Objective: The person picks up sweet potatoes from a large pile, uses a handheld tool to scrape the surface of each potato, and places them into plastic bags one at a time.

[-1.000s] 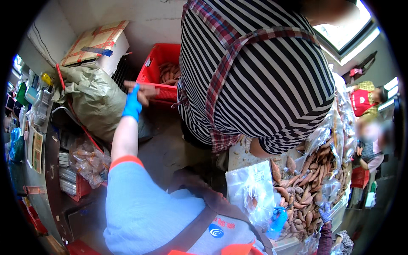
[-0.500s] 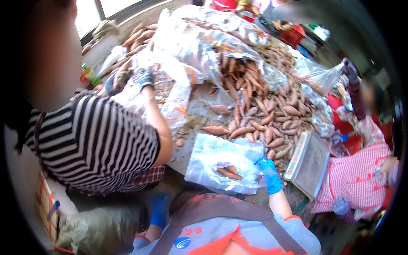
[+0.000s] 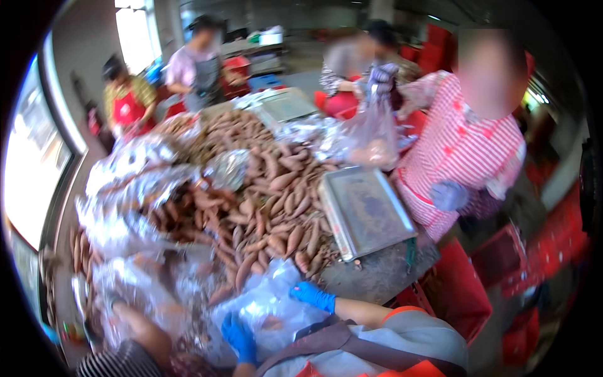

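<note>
A clear plastic bag (image 3: 270, 308) lies at the near edge of the table, with blurred brownish shapes showing inside, faintly seen. My right hand (image 3: 312, 295), in a blue glove, is closed on the bag's right edge. At its left edge is my left hand (image 3: 239, 336), also blue-gloved, with bent fingers closed on the plastic. Just beyond the bag spreads a large heap of sweet potatoes (image 3: 282, 188). A flat weighing scale (image 3: 367, 210) with a metal top stands to the right of the heap.
Crumpled plastic sheeting (image 3: 125, 195) covers the heap's left side. A co-worker's arm (image 3: 144, 333) reaches in at lower left. Across the scale, a person in a checked apron (image 3: 452, 144) holds up a filled bag (image 3: 374, 138). Red crates (image 3: 461, 289) stand at the right.
My view has swung to the right and up, bringing more of the room in. My left hand has come up from below the table edge to the bag; my right hand stays on it.
</note>
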A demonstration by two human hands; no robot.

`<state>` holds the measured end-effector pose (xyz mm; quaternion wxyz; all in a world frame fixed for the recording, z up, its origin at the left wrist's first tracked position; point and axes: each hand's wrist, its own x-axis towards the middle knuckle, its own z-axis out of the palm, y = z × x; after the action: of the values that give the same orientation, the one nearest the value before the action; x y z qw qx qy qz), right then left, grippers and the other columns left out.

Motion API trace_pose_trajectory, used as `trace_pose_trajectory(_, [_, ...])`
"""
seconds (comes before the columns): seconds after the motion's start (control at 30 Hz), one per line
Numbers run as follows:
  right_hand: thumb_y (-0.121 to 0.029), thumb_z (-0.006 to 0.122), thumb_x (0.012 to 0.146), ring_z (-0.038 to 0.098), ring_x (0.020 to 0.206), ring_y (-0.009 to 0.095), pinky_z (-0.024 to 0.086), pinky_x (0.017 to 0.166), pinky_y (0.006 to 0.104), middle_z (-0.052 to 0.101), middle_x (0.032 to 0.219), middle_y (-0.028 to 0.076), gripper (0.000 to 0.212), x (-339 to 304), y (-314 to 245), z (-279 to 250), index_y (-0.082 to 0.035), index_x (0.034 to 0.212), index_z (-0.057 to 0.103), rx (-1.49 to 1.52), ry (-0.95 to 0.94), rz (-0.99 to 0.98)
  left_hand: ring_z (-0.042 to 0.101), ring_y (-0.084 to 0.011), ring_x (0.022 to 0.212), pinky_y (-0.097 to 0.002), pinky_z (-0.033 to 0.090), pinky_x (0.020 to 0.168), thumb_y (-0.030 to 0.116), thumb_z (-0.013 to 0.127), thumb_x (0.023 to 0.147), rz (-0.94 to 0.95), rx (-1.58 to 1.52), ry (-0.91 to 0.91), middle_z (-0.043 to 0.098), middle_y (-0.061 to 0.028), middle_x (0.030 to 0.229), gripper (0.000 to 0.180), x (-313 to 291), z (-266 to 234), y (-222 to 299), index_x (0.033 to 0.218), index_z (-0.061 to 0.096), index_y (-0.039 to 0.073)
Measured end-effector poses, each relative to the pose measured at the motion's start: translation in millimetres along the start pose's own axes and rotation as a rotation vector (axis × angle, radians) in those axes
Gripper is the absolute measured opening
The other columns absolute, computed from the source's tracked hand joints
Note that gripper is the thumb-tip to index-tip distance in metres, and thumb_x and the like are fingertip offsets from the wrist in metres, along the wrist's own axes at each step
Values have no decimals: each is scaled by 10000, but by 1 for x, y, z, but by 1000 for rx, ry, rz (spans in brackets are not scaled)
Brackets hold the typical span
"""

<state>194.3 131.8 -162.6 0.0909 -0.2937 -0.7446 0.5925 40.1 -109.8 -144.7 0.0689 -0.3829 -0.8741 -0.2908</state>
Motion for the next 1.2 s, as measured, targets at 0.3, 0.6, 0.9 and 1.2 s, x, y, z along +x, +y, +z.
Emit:
trace_pose_trajectory(0.3, [-426,554,809,568,604,189,439,604,326,605,650,98,386,0,11,-3,-50,771,635,-118,64,130,453,-302,1076,-388,377,878,162,473,861,166,150,-103,542,-123,1135,289,29,-40,55,1106,528,19])
trace_pose_trajectory(0.6, [-406,583,778,603,646,231,462,631,346,628,697,135,348,9,30,1,-71,797,674,-143,67,118,455,-308,1060,-392,373,878,164,483,848,145,135,-111,534,-133,1123,295,38,-23,49,1101,528,18])
trace_pose_trajectory(0.9, [-368,616,768,598,611,208,458,601,333,622,661,123,315,-1,-4,-9,-57,754,661,-122,79,166,457,-315,1044,-395,369,878,165,493,835,132,125,-118,527,-144,1111,302,37,-20,44,1096,528,17])
trace_pose_trajectory(1.2, [-459,562,799,594,657,219,439,619,350,626,691,132,430,-4,-13,-12,-40,787,663,-54,74,182,458,-321,1029,-399,365,879,167,503,823,121,110,-115,519,-154,1100,309,38,-13,38,1090,528,15])
